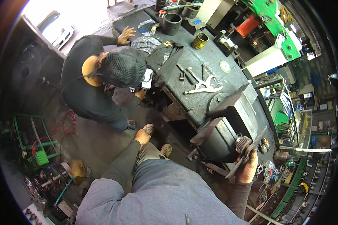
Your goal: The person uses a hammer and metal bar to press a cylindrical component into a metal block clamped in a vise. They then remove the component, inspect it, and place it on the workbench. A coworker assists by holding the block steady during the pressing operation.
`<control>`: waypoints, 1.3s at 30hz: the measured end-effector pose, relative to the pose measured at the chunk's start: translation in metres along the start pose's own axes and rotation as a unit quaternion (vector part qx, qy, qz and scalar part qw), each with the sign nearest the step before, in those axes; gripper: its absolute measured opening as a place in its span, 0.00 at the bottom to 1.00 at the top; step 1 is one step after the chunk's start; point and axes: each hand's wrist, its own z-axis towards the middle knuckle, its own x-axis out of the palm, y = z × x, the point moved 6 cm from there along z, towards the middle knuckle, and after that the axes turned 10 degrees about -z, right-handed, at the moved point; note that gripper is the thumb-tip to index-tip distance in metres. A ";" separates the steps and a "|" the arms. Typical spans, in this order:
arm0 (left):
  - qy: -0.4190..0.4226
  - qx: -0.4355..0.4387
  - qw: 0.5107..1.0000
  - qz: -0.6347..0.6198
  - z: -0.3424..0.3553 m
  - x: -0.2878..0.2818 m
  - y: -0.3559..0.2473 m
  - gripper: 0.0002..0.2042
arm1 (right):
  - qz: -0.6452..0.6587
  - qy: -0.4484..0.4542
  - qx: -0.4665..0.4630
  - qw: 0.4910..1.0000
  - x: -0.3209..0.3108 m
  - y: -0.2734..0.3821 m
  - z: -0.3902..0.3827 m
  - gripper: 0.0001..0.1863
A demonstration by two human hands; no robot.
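Observation:
My right hand (247, 168) grips a flat dark metal plate (258, 138) carrying a toothed gear (242, 144), held beside a large bench vise (214, 140) at the right. My left hand (142, 137) is curled low at my trouser leg, above my shoe (148, 128); whether anything is in it I cannot make out. On the dark steel bench (191, 108) lie locking pliers (202, 90) and several bar-like tools (184, 72).
A co-worker (92, 90) crouches at the bench's left, one hand raised. Cylinders (171, 24), a yellow can (200, 41) and rags (142, 43) sit toward its back. A green machine (281, 22) stands behind; a green frame (35, 135) and red hose (67, 122) lie left.

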 end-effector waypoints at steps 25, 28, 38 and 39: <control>-0.075 -0.343 0.931 -0.100 -0.191 0.172 0.262 0.20 | -0.009 0.016 0.012 1.000 -0.012 -0.010 0.008 0.26; -0.113 -0.299 0.941 -0.108 -0.176 0.149 0.233 0.20 | 0.008 0.021 0.032 0.999 -0.018 -0.016 0.009 0.26; -0.164 -0.197 0.963 -0.088 -0.105 0.059 0.173 0.23 | 0.017 0.013 -0.013 1.000 -0.010 -0.012 0.009 0.24; -0.154 -0.194 0.965 -0.085 -0.098 0.056 0.172 0.23 | 0.015 0.018 -0.017 1.000 -0.010 -0.011 0.009 0.24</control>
